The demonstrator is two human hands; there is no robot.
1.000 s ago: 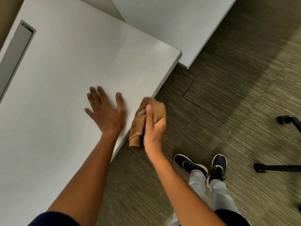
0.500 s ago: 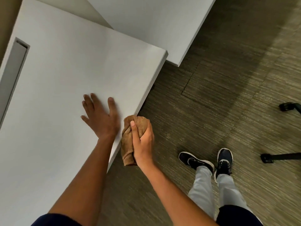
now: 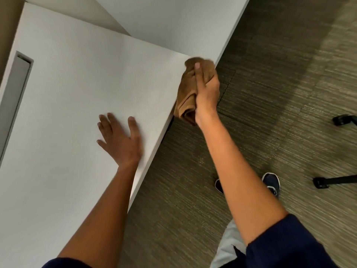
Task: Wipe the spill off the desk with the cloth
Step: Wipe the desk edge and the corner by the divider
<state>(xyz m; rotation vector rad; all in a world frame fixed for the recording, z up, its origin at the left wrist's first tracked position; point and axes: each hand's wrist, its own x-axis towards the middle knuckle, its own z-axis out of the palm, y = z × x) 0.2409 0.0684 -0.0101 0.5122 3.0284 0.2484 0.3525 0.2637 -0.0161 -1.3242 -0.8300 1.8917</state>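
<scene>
At 9 o'clock on the white table [image 3: 73, 97], a grey recessed slot [image 3: 16, 99] ran along the far-left margin; nothing lay in it that I could make out.

Left hand [image 3: 120, 141]: flat on the table top near the right-hand edge, at about 7 o'clock of centre, fingers straight and spread, palm down, holding nothing. Judged to be bracing the body.

Right hand [image 3: 205, 88]: at about 1 o'clock, fingers curled round the brown cloth [image 3: 186, 102], index finger laid straight along its top. Cloth was bunched, pressed against the table's right edge at the far corner, a loose tail hanging below the hand off the edge. Slightly motion-blurred at the top of the cloth.

No spill visible on the table top or edge; surface looked uniformly pale. Cannot tell whether any liquid remained.

Second white surface [image 3: 173, 22] sat behind at 12 o'clock, its edge just beside the cloth. Carpeted floor [image 3: 270, 113] at 3 o'clock; black chair legs with casters [image 3: 332, 180] well apart at 4 o'clock; dark shoes [image 3: 270, 182] below the right forearm.

Judgement on step in hand: edge wipe at the corner. To do it well, keep the cloth folded thick under the fingers, press firmly along the rim, and gather the hanging tail so it catches drips rather than flicking them onto the carpet.
</scene>
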